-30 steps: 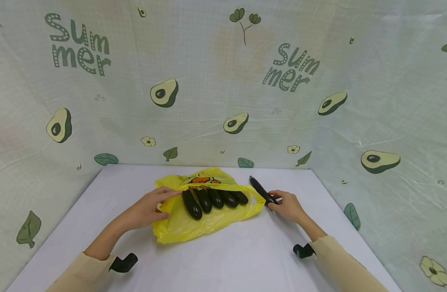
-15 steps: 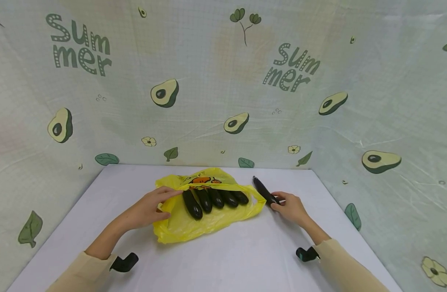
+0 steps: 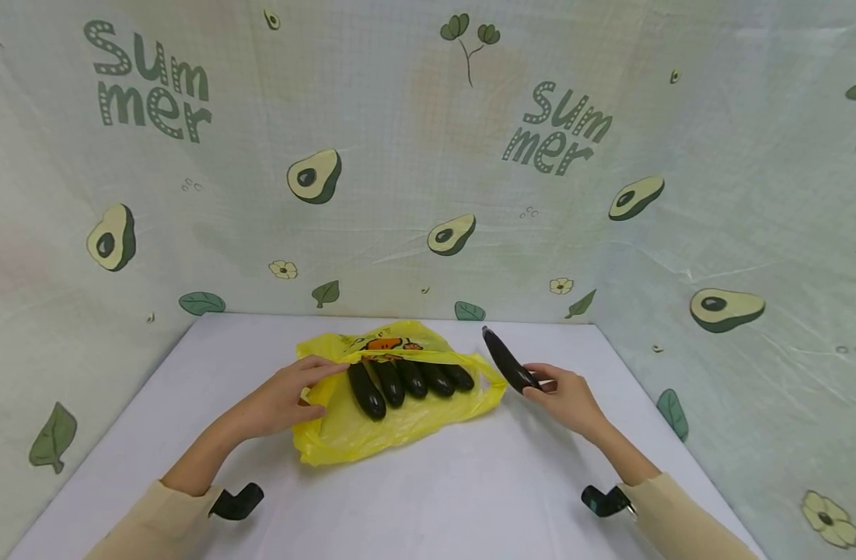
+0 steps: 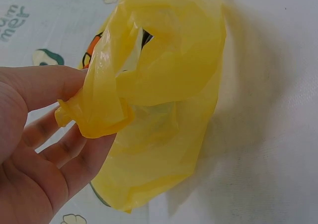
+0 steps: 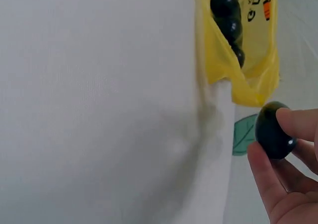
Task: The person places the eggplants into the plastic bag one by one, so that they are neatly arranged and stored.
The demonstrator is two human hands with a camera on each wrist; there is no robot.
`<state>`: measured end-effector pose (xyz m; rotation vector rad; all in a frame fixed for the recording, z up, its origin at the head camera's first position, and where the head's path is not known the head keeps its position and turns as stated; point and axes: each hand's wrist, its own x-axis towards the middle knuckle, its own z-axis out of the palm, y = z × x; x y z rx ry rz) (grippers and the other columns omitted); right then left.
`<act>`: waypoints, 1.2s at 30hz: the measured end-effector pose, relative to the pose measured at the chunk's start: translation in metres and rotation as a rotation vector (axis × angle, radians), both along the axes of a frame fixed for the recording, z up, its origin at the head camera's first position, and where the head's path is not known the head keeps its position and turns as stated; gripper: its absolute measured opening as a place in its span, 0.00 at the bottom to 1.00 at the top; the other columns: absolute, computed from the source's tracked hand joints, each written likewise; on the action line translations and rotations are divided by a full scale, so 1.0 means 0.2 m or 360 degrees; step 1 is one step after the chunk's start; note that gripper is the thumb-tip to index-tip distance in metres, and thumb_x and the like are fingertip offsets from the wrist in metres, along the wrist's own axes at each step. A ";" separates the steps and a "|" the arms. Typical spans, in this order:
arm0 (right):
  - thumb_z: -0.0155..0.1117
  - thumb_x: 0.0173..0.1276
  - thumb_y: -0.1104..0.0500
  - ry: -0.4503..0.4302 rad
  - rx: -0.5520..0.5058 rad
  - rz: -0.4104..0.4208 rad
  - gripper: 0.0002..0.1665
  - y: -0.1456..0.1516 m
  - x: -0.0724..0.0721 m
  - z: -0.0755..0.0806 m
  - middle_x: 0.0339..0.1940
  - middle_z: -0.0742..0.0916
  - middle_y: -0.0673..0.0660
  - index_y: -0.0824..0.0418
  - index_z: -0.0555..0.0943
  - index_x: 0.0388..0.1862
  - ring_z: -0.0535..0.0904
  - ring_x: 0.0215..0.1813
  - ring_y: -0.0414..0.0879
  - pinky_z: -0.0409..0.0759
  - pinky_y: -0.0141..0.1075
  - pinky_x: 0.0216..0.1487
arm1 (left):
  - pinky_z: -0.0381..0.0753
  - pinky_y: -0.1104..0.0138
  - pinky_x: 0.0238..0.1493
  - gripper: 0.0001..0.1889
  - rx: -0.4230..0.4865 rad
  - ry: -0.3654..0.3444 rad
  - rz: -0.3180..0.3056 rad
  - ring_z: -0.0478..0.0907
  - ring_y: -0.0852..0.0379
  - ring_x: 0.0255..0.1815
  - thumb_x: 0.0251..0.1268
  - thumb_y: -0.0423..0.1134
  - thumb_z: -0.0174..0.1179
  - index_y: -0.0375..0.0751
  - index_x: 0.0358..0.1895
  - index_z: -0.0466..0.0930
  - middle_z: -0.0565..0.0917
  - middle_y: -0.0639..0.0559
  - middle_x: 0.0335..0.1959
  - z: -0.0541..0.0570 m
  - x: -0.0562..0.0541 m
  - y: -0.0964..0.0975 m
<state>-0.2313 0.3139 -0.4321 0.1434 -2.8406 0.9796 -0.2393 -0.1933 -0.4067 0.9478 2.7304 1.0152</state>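
Observation:
A yellow plastic bag [image 3: 372, 439] lies on the white table with its mouth facing me. Inside it, several dark eggplants [image 3: 389, 385] lie side by side, their rounded ends showing. At the bag's left side my left hand [image 3: 285, 397] holds the edge of the bag between thumb and fingers; some fingertips are hidden behind the plastic in the left wrist view. To the right of the bag, my right hand [image 3: 564, 398] grips one more eggplant [image 3: 506, 359] by its rounded end. This eggplant is raised off the table, its stem end pointing away and to the left.
The white table [image 3: 428, 505] reaches back to a printed cloth backdrop [image 3: 386, 101], which also hangs along both sides. A black device [image 3: 237, 502] sits at the left wrist, and another black device [image 3: 605, 502] at the right.
The right hand has moved slightly right and lifted the eggplant, whose stem end now points higher. The left hand and the bag stay almost in place.

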 end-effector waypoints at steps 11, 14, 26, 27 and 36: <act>0.76 0.71 0.56 0.0021 -0.0104 0.0161 0.27 -0.12 0.15 0.13 0.55 0.90 0.59 0.56 0.84 0.67 0.87 0.49 0.50 0.86 0.36 0.43 | 0.86 0.68 0.48 0.39 0.0003 0.0018 -0.0014 0.79 0.46 0.58 0.66 0.26 0.71 0.48 0.80 0.71 0.75 0.40 0.70 0.00 0.00 0.00; 0.76 0.71 0.56 0.0010 -0.0142 0.0222 0.27 -0.15 0.18 0.15 0.55 0.90 0.59 0.57 0.84 0.67 0.87 0.48 0.49 0.87 0.35 0.45 | 0.86 0.68 0.48 0.39 0.0012 0.0012 -0.0020 0.79 0.46 0.58 0.66 0.25 0.71 0.47 0.80 0.71 0.75 0.39 0.70 0.00 0.00 0.00; 0.77 0.70 0.58 -0.0083 -0.0243 0.0359 0.28 -0.26 0.22 0.17 0.59 0.89 0.60 0.59 0.83 0.68 0.87 0.51 0.47 0.87 0.33 0.50 | 0.85 0.68 0.49 0.39 0.0011 0.0009 -0.0013 0.78 0.46 0.60 0.66 0.26 0.71 0.48 0.80 0.71 0.75 0.40 0.71 -0.01 0.00 -0.01; 0.77 0.70 0.58 -0.0089 -0.0248 0.0374 0.28 -0.27 0.22 0.16 0.59 0.89 0.60 0.60 0.83 0.67 0.87 0.51 0.47 0.87 0.32 0.49 | 0.85 0.68 0.49 0.39 0.0010 0.0010 -0.0012 0.78 0.46 0.60 0.66 0.26 0.71 0.48 0.80 0.71 0.75 0.40 0.71 -0.01 0.00 -0.01; 0.78 0.69 0.57 -0.0152 -0.0306 0.0441 0.28 -0.34 0.23 0.14 0.58 0.88 0.59 0.59 0.84 0.67 0.86 0.50 0.48 0.86 0.32 0.48 | 0.85 0.68 0.48 0.39 0.0014 0.0018 -0.0018 0.78 0.46 0.59 0.66 0.26 0.71 0.47 0.80 0.71 0.75 0.41 0.70 0.00 0.01 -0.01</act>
